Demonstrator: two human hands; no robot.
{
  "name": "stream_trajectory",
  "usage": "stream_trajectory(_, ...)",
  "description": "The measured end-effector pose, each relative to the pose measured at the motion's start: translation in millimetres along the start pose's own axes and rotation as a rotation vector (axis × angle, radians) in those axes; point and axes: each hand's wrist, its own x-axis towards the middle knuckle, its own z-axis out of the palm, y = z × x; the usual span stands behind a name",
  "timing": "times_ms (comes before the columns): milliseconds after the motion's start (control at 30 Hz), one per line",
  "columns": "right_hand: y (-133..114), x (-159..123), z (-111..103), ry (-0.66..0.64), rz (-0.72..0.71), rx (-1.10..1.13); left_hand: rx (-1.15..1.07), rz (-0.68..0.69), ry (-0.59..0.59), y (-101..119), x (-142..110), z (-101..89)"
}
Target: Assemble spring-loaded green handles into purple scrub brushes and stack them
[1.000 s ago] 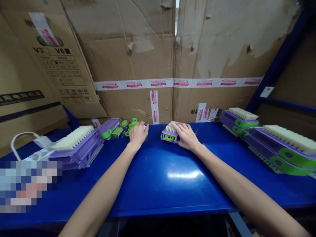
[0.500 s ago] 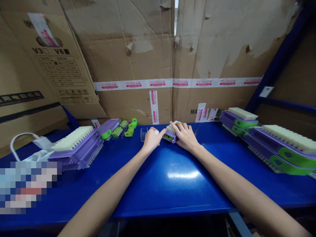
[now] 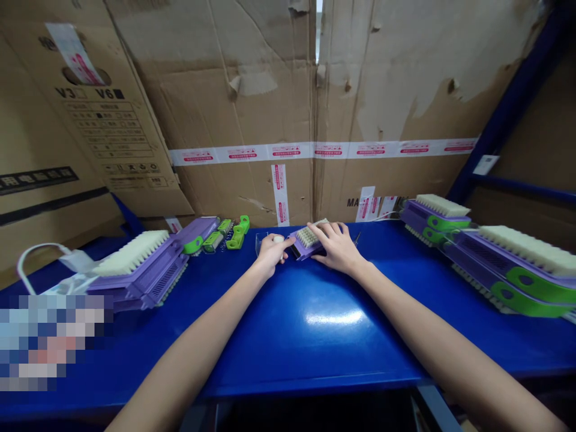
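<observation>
Near the back of the table, my right hand [image 3: 337, 247] is closed around the right side of a purple brush-like block [image 3: 302, 247] with cream bristles or ridged foam on top. The block's left end looks dark. Just left of it, my left hand [image 3: 271, 253] is closed on a small white rounded object [image 3: 278, 239], held by the thumb and fingers; its kind is unclear. A clear plastic box [image 3: 258, 242] stands behind the left hand, mostly hidden. A thin dark pointed tool [image 3: 357, 238] lies right of my right hand.
Green clip-like parts [image 3: 236, 237] and springs lie back left. Purple brush blocks [image 3: 135, 264] are stacked at the left beside a white cable [image 3: 27, 255]. More purple and green blocks [image 3: 517, 270] stand at the right. Cardboard [image 3: 243, 120] walls the back of the blue table [image 3: 324, 354].
My left hand has drawn slightly left, away from the block's end. The block has turned so more of its top shows, and the green at its end is no longer visible.
</observation>
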Motion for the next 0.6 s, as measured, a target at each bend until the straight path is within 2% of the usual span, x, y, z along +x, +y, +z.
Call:
stream_trajectory(133, 3.5, -0.9, -0.8, 0.001, 0.011, 0.01, 0.014, 0.026, -0.012, 2.0, 0.6, -0.6)
stream_trajectory(333, 8.6, -2.4, 1.2, 0.074, 0.015, -0.005, 0.026, 0.15, -0.078, 5.0, 0.2, -2.1)
stream_trajectory(467, 10.2, -2.5, 3.3, 0.018, -0.007, 0.042, 0.044, 0.213, -0.123, 4.3, 0.3, -3.5)
stream_trajectory(600, 11.5, -1.4, 3.0, -0.021, -0.01, 0.098, 0.023, 0.213, -0.104, 3.6, 2.1, -4.3)
